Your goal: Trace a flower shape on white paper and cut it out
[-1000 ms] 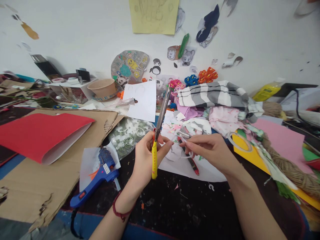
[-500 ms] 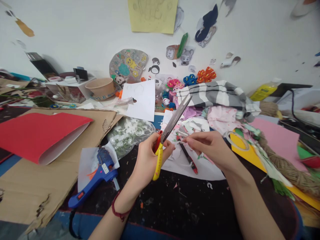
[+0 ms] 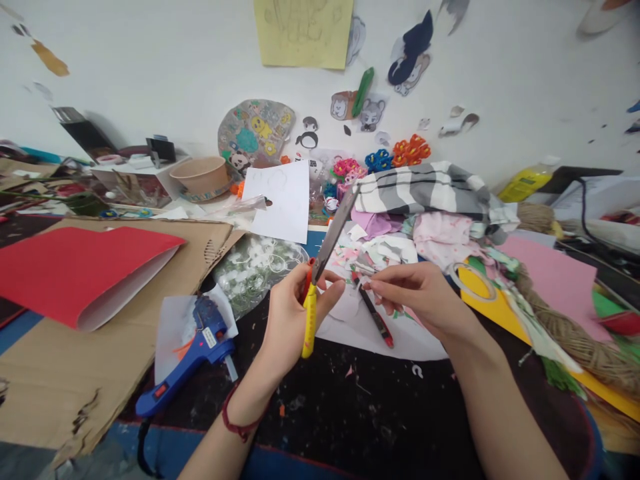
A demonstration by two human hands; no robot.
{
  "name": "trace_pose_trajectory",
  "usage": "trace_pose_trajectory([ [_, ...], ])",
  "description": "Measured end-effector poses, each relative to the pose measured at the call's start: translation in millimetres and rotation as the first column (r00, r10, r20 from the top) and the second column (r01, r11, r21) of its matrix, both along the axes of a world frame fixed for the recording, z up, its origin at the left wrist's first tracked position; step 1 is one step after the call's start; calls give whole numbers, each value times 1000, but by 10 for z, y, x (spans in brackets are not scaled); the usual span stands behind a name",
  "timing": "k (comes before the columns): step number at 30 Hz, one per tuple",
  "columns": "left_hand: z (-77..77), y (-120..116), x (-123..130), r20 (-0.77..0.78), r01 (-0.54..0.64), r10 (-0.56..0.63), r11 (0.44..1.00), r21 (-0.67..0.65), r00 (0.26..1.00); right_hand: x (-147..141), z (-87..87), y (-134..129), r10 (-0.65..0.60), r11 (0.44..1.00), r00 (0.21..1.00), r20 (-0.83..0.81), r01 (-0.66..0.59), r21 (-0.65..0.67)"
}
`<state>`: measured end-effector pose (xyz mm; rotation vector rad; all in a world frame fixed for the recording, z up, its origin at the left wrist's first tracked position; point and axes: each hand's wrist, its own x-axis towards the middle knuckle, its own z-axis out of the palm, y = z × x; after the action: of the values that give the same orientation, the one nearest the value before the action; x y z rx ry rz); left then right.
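Observation:
My left hand (image 3: 295, 313) is closed around a pair of scissors (image 3: 333, 240) with yellow and red handles; the blades are together and point up, away from me. To the right, my right hand (image 3: 417, 293) pinches a small white scrap (image 3: 367, 280), probably paper, between thumb and fingertips. Under the hands lies a white sheet (image 3: 410, 345) strewn with cut paper scraps (image 3: 390, 248). A black-and-red pen or craft knife (image 3: 374, 310) rests on that sheet, just below my right fingertips; I cannot tell which it is.
A blue glue gun (image 3: 197, 353) lies left of my hands, beside cardboard (image 3: 100, 373) bearing folded red card (image 3: 85, 267). Behind is a plastic bag of white-and-green pieces (image 3: 250, 267). Checked cloth (image 3: 425, 190), a tape ring (image 3: 473, 283) and twine (image 3: 575, 320) are to the right.
The scissors have swung slightly left and more upright in my left hand, their blades closer together. My right hand has barely shifted, still pinching the white scrap.

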<state>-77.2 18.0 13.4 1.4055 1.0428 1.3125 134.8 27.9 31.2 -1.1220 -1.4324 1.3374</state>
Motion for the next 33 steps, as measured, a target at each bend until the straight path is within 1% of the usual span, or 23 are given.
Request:
trace_pose_trajectory([
  [3,32,2,-5,76,1,-4,999,40,997,4,0,6,-52,998,998,-32,53,31],
  [6,42,-5,-16,109,62,-71,995,80,991,-10,10,10,-103,993,992,-78,107,46],
  [8,45,-18,-19,58,87,-91,994,66,994,-20,12,13,-138,988,984,-112,144,46],
  [10,48,-29,-11,-27,77,-76,997,27,997,-26,11,17,-158,985,978,-134,166,47],
  [13,52,-38,13,-79,37,-38,999,-11,996,-31,8,21,-159,985,977,-144,166,38],
  [18,55,-34,33,-40,-20,20,1000,6,999,-31,1,22,-143,990,978,-150,145,-1],
  [23,75,-5,41,15,-99,100,995,-14,995,-35,5,20,-140,989,981,-135,145,32],
  [27,68,19,43,33,-116,118,993,-35,993,-54,19,11,-128,991,986,-109,133,34],
  [29,41,26,33,8,-124,124,992,-29,992,-64,26,2,-129,991,986,-102,133,29],
  [33,-38,32,6,-72,-139,140,990,25,988,-70,33,-9,-106,994,989,-103,107,4],
])
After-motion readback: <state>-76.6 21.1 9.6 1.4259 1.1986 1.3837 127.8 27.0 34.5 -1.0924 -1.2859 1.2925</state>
